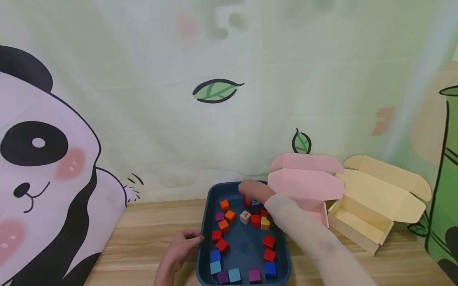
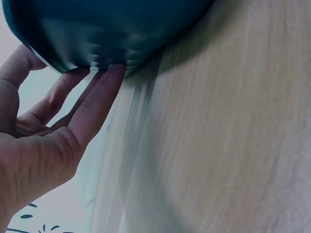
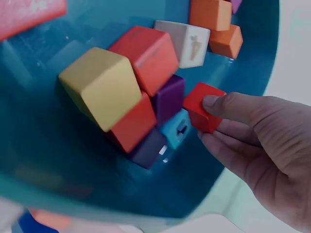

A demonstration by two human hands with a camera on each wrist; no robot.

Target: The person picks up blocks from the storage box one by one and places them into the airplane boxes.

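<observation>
Pinching a red cube (image 3: 196, 108), partly thumb-covered, in right hand (image 3: 269, 133); touching the tray (image 1: 241, 246), cropped below, with straight fingers (image 2: 99, 104) of left hand (image 1: 181, 247).

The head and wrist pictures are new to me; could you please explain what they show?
No machine works here, only a person. The head picture comes from a camera worn on the head, looking forward and down; each wrist picture comes from a camera worn on that wrist. On a wooden table stands a blue tray with colored cubes inside. To its right are a pink box and a cream box, both open. The bare left hand touches the outside of the tray with its fingertips. The right hand, at the far end of the tray, holds a red cube between thumb and fingers.
</observation>
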